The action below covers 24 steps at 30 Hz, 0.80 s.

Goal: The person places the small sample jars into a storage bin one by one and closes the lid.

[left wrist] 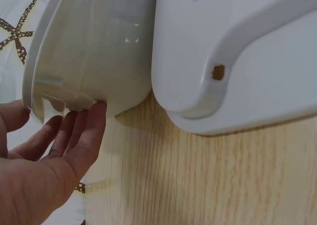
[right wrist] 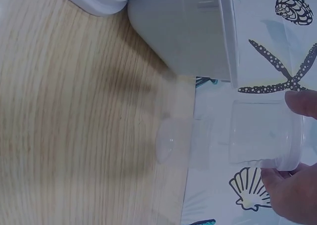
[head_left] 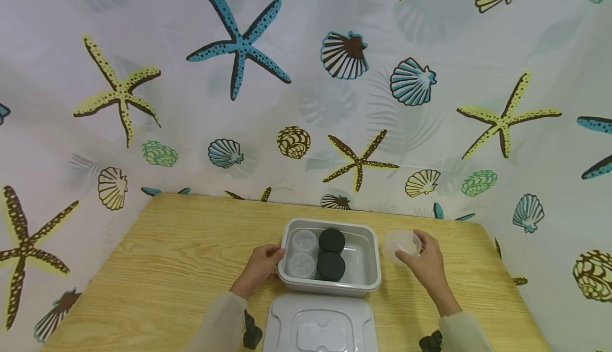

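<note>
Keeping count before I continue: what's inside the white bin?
Two clear round containers and two black ones sit in the white bin. Anything under or within the black ones is hidden from view.

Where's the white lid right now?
In the head view, the lid lies on the table at bottom centre, on the bin's near side, between the sleeves.

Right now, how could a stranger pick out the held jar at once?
On the wooden table stands an open, pale box. Just beyond its right side, the person's right hand holds a clear jar. Being held sets it apart from the two clear containers inside the box.
</note>
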Motion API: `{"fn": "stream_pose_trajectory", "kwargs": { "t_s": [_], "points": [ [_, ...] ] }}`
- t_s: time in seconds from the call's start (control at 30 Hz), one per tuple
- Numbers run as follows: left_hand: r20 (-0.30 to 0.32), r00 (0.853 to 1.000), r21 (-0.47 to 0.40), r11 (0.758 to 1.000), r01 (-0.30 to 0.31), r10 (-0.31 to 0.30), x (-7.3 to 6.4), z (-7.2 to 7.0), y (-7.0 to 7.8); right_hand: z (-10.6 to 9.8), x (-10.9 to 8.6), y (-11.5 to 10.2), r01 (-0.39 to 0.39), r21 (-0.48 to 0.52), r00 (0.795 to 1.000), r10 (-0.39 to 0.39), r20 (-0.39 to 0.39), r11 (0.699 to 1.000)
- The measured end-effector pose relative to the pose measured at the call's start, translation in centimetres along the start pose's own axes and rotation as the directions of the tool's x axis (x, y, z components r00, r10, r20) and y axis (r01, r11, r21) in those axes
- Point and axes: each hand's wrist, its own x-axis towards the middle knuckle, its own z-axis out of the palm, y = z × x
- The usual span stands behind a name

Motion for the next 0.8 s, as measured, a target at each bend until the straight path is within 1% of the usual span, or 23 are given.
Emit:
{"fn": "stream_pose_trajectory", "kwargs": {
  "t_s": [0.03, 0.13, 0.17, 0.27, 0.37, 0.4, 0.5, 0.8],
  "points": [
    [0.002, 1.0, -0.006, 1.0, -0.001, 0.001, 0.0, 0.0, 0.0, 0.1, 0.1, -0.2, 0.004, 0.001, 1.0, -0.004, 0.001, 1.0],
    [0.014, 1.0, -0.017, 0.999, -0.028, 0.028, 0.1, -0.2, -0.2, 0.3, 0.3, -0.6, 0.022, 0.006, 1.0, -0.022, 0.0, 1.0],
    [0.026, 0.998, -0.024, 0.998, -0.053, 0.053, 0.1, -0.3, -0.3, 0.4, 0.4, -0.7, 0.026, 0.011, 1.0, -0.026, 0.001, 1.0],
    [0.035, 0.997, -0.025, 0.997, -0.072, 0.073, 0.0, -0.4, -0.4, 0.7, 0.6, -1.1, 0.039, 0.015, 0.999, -0.039, 0.004, 0.999],
    [0.025, 0.999, -0.02, 0.999, -0.048, 0.048, 0.0, -0.3, -0.3, 0.9, 0.7, -1.4, 0.042, 0.023, 0.999, -0.042, 0.007, 0.999],
    [0.013, 1.0, -0.015, 1.0, -0.023, 0.023, 0.0, -0.2, -0.2, 1.0, 0.7, -1.5, 0.042, 0.026, 0.999, -0.042, 0.008, 0.999],
    [-0.002, 1.0, -0.003, 1.0, -0.001, 0.001, 0.0, -0.1, 0.0, 1.3, 0.9, -1.8, 0.042, 0.03, 0.999, -0.042, 0.011, 0.999],
    [-0.003, 1.0, -0.001, 1.0, 0.003, -0.003, 0.2, 0.0, -0.2, 2.3, 1.3, -2.6, 0.058, 0.039, 0.998, -0.059, 0.026, 0.998]
  ]
}}
